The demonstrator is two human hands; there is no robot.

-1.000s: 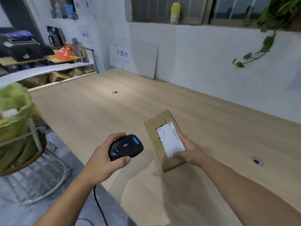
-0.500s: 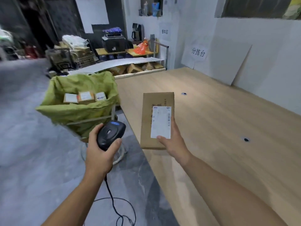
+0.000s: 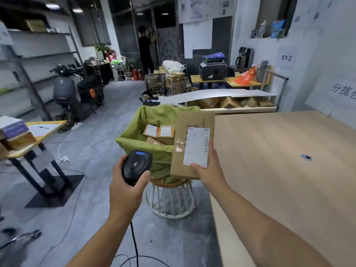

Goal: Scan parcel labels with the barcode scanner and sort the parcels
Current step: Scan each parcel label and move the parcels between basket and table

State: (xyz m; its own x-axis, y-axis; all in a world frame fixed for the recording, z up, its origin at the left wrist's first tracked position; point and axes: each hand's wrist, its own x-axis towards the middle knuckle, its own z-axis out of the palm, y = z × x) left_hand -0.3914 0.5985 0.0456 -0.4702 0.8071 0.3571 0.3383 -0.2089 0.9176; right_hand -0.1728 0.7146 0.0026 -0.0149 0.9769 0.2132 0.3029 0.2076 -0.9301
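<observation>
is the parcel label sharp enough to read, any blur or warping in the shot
Head view: the label on the parcel shows barcode stripes, but its print is too soft to read; wide-angle distortion bends the shelves at left; the back room is dim and soft.

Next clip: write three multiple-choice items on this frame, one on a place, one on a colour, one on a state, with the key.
1. Where is the labelled parcel?
A. flat on the floor
B. held up in front of the green bag
C. on a shelf

2. What colour is the button on the barcode scanner?
A. red
B. blue
C. yellow

3. What is the right hand doing?
A. hanging empty
B. holding the scanner
C. gripping the parcel

Key:
1 B: its lower end sits in the right hand, beside the table corner, with the bag behind it.
2 B: a blue oval tops the black scanner in the left hand.
3 C: its thumb presses the white label.
</observation>
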